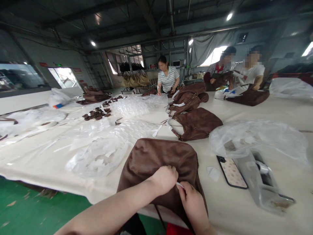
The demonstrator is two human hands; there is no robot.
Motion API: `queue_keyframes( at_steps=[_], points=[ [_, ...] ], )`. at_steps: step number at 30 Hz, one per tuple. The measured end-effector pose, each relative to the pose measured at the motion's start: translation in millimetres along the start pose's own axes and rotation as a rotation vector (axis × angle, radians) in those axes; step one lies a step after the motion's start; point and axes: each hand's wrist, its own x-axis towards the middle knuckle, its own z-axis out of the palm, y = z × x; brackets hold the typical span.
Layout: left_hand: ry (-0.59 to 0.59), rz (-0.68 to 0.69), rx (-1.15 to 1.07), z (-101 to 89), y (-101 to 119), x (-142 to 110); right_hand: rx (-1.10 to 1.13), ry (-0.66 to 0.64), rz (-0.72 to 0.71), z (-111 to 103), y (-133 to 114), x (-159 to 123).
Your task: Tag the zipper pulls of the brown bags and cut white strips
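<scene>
A dark brown leather handbag (161, 151) lies on the table right in front of me. My left hand (165, 179) is closed in a fist on the front of the bag; whatever its fingers hold is hidden. Just to its right, my right hand (193, 199) pinches a small white strip (180, 185) between thumb and finger. The strip's left end reaches close to my left hand. A thin dark strap (159, 216) hangs below the bag at the table's near edge.
More brown bags (199, 122) lie beyond mine. Plastic bags (97, 156) spread left, another (259, 138) right, near a patterned phone (233, 173). Small brown pieces (96, 113) lie further back. A person in stripes (168, 78) and two co-workers (251, 70) stand across the table.
</scene>
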Motion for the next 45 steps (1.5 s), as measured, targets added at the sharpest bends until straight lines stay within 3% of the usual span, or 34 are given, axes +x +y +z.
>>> queue_keyframes(
  at_steps=[3, 8, 14, 22, 29, 37, 41, 45],
  points=[
    [0.037, -0.043, -0.055, 4.9, -7.8, -0.5, 0.041, -0.013, 0.068, -4.9, -6.2, 10.8],
    [0.074, -0.081, -0.135, 10.5, -15.4, -2.9, 0.23, -0.149, 0.252, -16.4, -13.3, 36.3],
    [0.079, -0.08, -0.217, 12.0, -22.6, -5.8, 0.387, -0.267, 0.268, -15.6, -7.8, 38.3],
    [0.08, -0.096, -0.208, 22.9, -21.8, -1.7, 0.104, -0.18, 0.159, -15.2, -12.9, 22.6],
    [0.067, -0.137, -0.128, 22.7, -17.5, -4.3, 0.101, -0.134, 0.122, -6.4, -8.2, 19.2],
    [0.111, -0.258, -0.037, 35.4, 2.4, -2.2, 0.017, -0.041, 0.073, 0.5, -8.6, 13.4],
    [0.121, -0.263, -0.113, 34.5, -1.2, -1.1, 0.051, 0.013, 0.051, 1.5, -8.4, 11.0],
    [0.084, -0.139, -0.366, 19.3, -26.0, -3.7, 0.15, 0.053, 0.065, 1.5, -7.3, 10.7]
  ],
)
